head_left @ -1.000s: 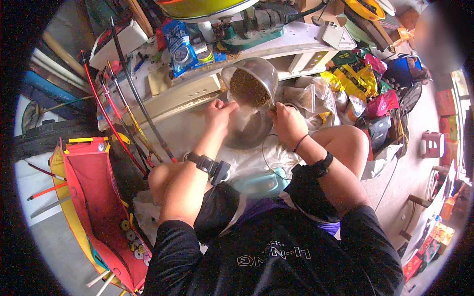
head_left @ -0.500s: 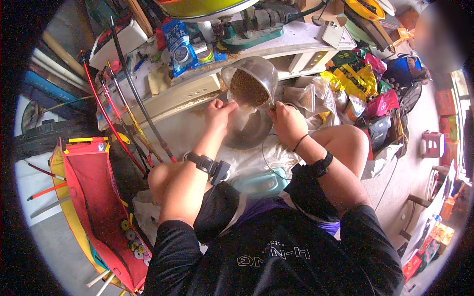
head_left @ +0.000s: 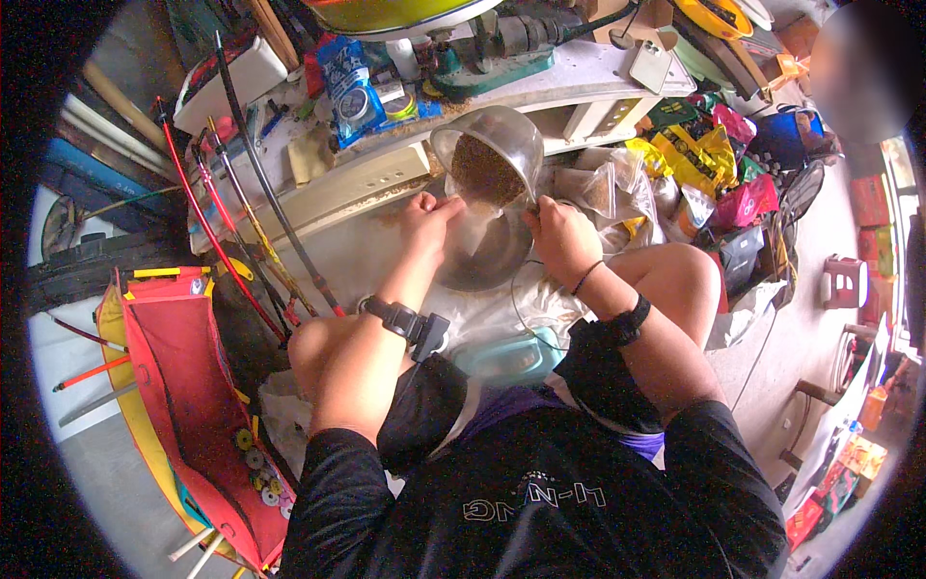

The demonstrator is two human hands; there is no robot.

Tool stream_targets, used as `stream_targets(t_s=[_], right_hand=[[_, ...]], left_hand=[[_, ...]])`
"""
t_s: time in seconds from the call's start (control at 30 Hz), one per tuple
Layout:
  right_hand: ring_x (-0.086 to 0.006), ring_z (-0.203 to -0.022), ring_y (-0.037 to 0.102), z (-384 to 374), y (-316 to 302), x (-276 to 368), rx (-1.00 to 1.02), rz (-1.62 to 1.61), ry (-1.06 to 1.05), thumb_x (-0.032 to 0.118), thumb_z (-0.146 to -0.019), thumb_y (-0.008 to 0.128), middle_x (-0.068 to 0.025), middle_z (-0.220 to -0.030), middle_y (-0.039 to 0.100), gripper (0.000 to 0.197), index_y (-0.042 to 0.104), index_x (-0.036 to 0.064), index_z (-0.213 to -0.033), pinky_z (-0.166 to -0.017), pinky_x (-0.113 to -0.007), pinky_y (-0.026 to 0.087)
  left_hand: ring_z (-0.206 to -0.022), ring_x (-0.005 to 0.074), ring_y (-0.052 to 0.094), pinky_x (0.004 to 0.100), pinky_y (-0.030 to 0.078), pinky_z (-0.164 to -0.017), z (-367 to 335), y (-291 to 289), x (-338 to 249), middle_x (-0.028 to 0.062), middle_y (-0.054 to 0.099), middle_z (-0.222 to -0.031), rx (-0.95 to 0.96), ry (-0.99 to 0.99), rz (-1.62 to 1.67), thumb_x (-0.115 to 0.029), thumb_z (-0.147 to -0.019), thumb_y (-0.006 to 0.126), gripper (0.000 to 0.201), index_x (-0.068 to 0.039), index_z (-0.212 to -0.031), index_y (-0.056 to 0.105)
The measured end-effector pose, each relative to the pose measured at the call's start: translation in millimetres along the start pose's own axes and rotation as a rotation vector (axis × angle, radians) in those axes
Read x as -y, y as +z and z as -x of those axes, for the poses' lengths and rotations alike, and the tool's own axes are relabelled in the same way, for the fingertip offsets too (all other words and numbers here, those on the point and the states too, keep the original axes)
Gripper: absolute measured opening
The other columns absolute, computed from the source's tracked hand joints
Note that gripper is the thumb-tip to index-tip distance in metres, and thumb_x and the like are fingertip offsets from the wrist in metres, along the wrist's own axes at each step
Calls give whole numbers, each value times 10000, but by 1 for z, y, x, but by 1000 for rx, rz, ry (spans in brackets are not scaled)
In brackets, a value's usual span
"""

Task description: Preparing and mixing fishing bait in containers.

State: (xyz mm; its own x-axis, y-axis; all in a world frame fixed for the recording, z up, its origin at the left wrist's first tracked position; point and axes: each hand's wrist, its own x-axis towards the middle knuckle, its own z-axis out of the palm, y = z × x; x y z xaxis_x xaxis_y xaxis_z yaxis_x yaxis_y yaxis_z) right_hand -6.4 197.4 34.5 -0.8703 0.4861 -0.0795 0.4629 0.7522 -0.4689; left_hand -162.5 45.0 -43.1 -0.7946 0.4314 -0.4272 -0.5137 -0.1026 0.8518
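A shiny grey bowl is tilted toward me, with brown granules heaped on its lower side. My right hand grips the bowl's near right rim, thumb and fingers closed. On the other side, my left hand pinches the edge of a thin, clear plastic bag just under the bowl's lip. The bag's mouth is partly hidden by the bowl and my fingers. Below both hands a dark round basin rests on pale plastic sheeting.
A light-blue plastic box lies between my knees. Fishing rods lean at left beside a red open bag. Ahead, a cluttered bench holds packets and a phone. Colourful bags pile at right.
The bowl has tipped very slightly and the granules in it have shifted a little. Both hands stay in nearly the same place.
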Motion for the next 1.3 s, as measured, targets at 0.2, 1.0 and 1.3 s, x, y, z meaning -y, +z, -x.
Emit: stream_targets(t_s=[0.2, 1.0, 1.3], right_hand=[[-409, -752, 621, 1, -2, 2, -12, 1, -11, 271, -909, 553, -232, -775, 623, 272, 540, 1, -875, -680, -492, 496], [-385, -759, 632, -1, 3, 1, 23, 60, -11, 273, -917, 538, -213, -790, 635, 261, 541, 17, -869, -683, -479, 504], [-384, -756, 631, -1, 2, 3, -28, 36, -36, 277, -914, 545, -208, -788, 635, 259, 538, 24, -860, -670, -476, 503]], left_hand=[[-700, 136, 626, 275, 516, -663, -1, 0, 1, 62, 650, -781, 5, -8, -5, 61, -751, 709, 434, -144, -726, 328], [-735, 99, 593, 250, 458, -659, -2, 0, 5, 46, 654, -788, 62, 32, -47, 14, -738, 737, 450, -155, -709, 322], [-720, 185, 645, 308, 541, -640, -5, -1, 7, 74, 637, -788, 54, 70, 7, 66, -802, 675, 419, -157, -704, 334]])
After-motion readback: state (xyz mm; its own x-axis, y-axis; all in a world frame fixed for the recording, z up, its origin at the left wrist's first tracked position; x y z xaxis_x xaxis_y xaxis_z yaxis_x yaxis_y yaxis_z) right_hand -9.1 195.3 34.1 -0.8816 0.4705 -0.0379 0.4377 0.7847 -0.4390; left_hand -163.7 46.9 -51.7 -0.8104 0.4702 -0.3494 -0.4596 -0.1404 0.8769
